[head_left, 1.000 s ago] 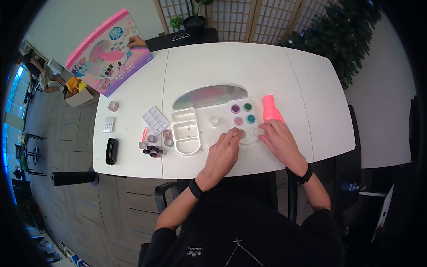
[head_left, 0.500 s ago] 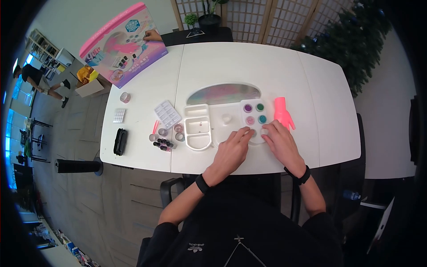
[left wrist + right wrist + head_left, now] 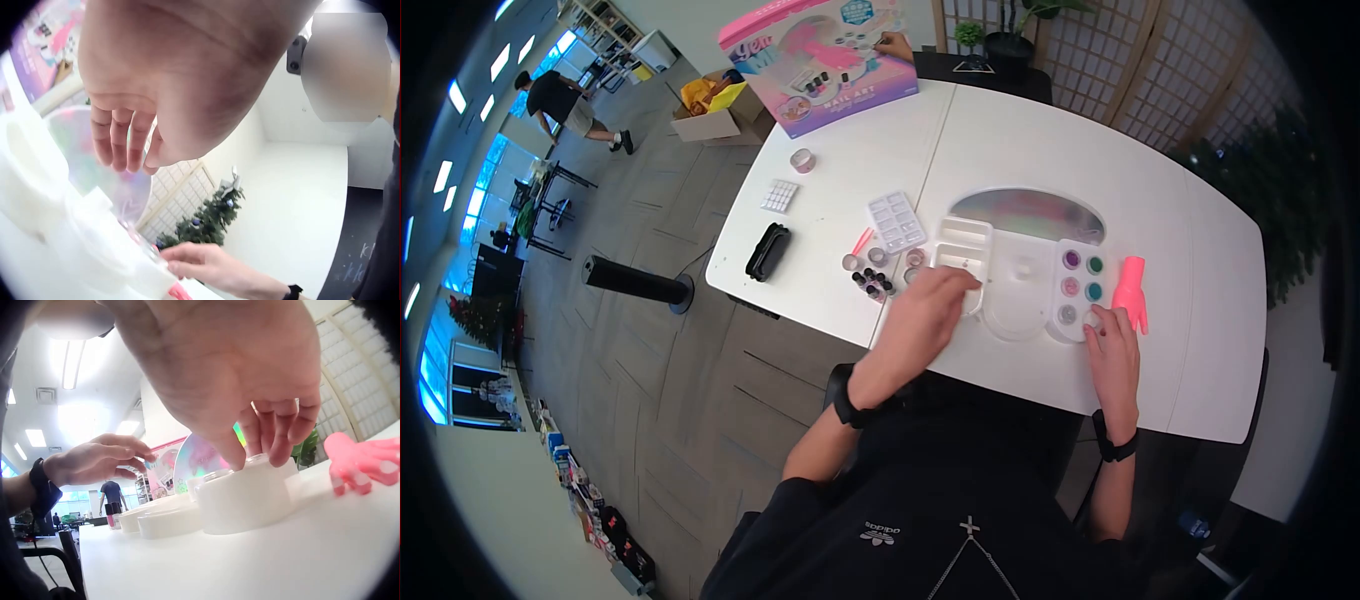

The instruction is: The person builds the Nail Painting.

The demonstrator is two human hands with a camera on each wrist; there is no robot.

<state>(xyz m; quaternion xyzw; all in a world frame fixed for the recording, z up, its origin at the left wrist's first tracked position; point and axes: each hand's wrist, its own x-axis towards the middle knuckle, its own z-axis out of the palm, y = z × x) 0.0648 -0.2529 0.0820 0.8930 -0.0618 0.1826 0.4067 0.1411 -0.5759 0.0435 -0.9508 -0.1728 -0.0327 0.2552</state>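
My left hand (image 3: 925, 320) hovers over the white three-section tray (image 3: 963, 231) in the head view, its fingers loosely bent; no object shows in it in the left wrist view (image 3: 169, 81). On the right, my right hand (image 3: 1115, 365) reaches down to the white pot holder (image 3: 1054, 325), with thumb and fingertips around a small clear pot (image 3: 1091, 319) at its lower right corner. Purple (image 3: 1071, 259), green (image 3: 1095, 265), pink (image 3: 1070, 287) and teal (image 3: 1093, 291) pots sit in the holder, beside a greyish pot (image 3: 1067, 314). The right wrist view shows those fingers (image 3: 279, 455) at the holder's top.
A pink model hand (image 3: 1131, 288) lies right of the holder; a curved mirror-like panel (image 3: 1030, 214) stands behind. Leftward are a clear grid tray (image 3: 896, 222), small bottles (image 3: 873, 283), a black case (image 3: 769, 252) and a jar (image 3: 802, 161). A large box (image 3: 840, 75) stands at the back.
The left hand has moved left from the pot holder to above the sectioned tray. The right hand stays at the holder's lower right. The head view has turned, shifting the table rightward.
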